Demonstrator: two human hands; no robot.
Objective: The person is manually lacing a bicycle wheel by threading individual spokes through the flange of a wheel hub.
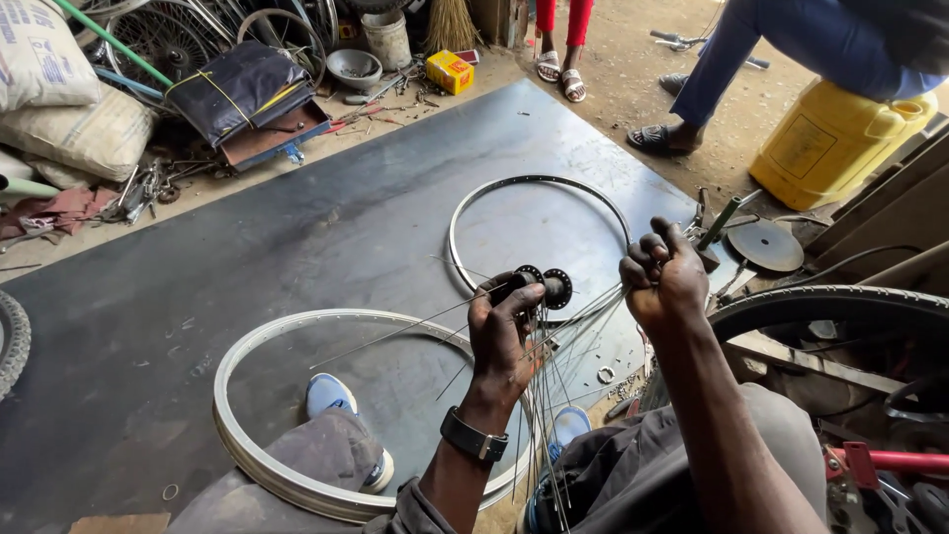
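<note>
My left hand (502, 336) grips a black wheel hub (542, 285) with several thin steel spokes (568, 336) fanning out of it. My right hand (662, 277) is closed around a bundle of those spokes to the right of the hub. Two bare silver wheel rims lie flat on the dark metal sheet (297, 237): one rim (539, 182) beyond the hub, another rim (237, 435) around my left foot. A dark watch is on my left wrist.
A tyred wheel (840, 302) stands at right beside a round disc (766, 245). A yellow jerrycan (830, 143) and two other people's legs are at the back right. Sacks (59, 99), bicycle wheels, tools and a yellow box (450, 71) clutter the far left.
</note>
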